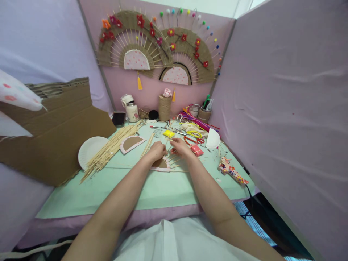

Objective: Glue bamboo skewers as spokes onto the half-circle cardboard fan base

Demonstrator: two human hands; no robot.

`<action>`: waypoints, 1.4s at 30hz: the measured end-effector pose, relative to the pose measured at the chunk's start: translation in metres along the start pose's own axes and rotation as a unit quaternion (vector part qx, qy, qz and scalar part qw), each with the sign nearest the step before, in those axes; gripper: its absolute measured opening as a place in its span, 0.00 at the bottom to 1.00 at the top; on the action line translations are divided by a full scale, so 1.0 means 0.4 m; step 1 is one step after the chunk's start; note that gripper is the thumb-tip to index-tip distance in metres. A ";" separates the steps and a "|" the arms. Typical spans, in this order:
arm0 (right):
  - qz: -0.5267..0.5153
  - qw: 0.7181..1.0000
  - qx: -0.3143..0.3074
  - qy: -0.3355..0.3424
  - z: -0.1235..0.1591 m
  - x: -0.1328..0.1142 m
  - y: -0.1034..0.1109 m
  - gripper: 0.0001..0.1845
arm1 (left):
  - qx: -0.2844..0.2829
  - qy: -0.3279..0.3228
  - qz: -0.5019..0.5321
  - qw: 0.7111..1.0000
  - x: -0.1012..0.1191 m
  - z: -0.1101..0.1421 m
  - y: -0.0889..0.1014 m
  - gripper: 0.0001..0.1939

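A brown cardboard half-circle (161, 164) with a pale pink padded edge lies on the table in front of me. Several thin wooden sticks (175, 158) fan out from it to the right. My left hand (158, 150) is over its upper part, fingers curled in; what they hold is hidden. Close by on the right, my right hand (179, 148) has thumb and fingers pinched on a thin wooden stick just above the fan. A second cardboard half-circle with the same edging (132, 144) lies to the left, beside a long pile of wooden sticks (111, 152).
A white paper plate (91, 150) is partly under the sticks. Scissors (194, 140), a yellow packet (169, 134), a pink packet (197, 150) and a half plate (212, 138) lie beyond and right. A patterned glue gun (231, 171) rests at right; large cardboard (62, 134) stands left.
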State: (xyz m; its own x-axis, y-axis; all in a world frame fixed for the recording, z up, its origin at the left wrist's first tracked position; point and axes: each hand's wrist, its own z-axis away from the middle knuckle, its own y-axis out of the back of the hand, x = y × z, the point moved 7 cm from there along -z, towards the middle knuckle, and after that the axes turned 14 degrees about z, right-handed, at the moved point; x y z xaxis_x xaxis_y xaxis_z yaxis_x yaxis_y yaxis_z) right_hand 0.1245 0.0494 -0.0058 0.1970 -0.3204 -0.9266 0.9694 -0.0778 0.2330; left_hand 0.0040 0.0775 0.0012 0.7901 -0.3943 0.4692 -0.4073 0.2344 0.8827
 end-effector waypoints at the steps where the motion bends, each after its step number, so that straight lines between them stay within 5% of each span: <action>1: 0.000 1.000 0.000 0.000 0.000 0.000 0.000 0.29 | -0.001 0.000 -0.001 1.000 0.000 0.000 0.000 0.08; 42: -0.008 1.000 -0.013 0.014 -0.006 0.008 -0.010 0.25 | 0.001 0.005 -0.002 1.000 0.005 0.020 0.011 0.09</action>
State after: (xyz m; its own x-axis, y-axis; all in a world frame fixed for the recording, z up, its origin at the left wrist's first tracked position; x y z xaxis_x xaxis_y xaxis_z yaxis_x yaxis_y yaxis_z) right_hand 0.1215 0.0508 -0.0105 0.1858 -0.2930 -0.9379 0.9756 -0.0584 0.2115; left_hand 0.0000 0.0707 0.0063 0.7960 -0.3871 0.4653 -0.4049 0.2309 0.8847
